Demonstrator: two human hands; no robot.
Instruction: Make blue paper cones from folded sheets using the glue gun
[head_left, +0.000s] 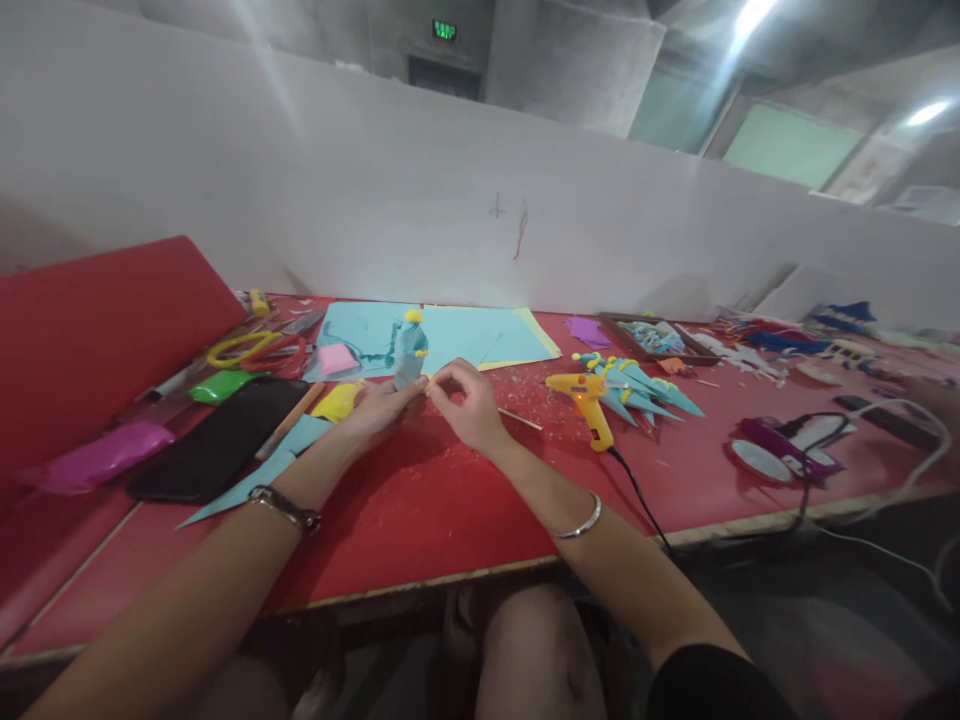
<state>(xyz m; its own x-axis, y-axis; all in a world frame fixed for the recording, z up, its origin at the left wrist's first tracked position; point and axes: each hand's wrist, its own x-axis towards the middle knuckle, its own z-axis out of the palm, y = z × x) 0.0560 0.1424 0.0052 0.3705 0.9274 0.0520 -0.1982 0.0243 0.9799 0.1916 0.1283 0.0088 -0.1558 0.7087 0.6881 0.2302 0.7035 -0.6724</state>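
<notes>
My left hand (388, 405) is closed around the lower part of a small light-blue paper piece (409, 362) that stands upright, with a yellow ball (413, 316) on its top and a smaller yellow bit on its side. Close by on the right, my right hand (469, 402) pinches at something too small to make out, near the left fingertips. Blue paper sheets (465, 335) lie behind both hands. A yellow glue gun (589, 402) rests to the right, beside several blue paper cones with yellow trim (637, 385).
A black phone-like slab (217, 440), a pink packet (109, 455), a green packet (225, 385) and yellow-handled scissors (238, 350) lie left. A thin stick (520, 419) is right of my hands. Farther right are a tray (701, 352), a purple device (825, 462) and cables.
</notes>
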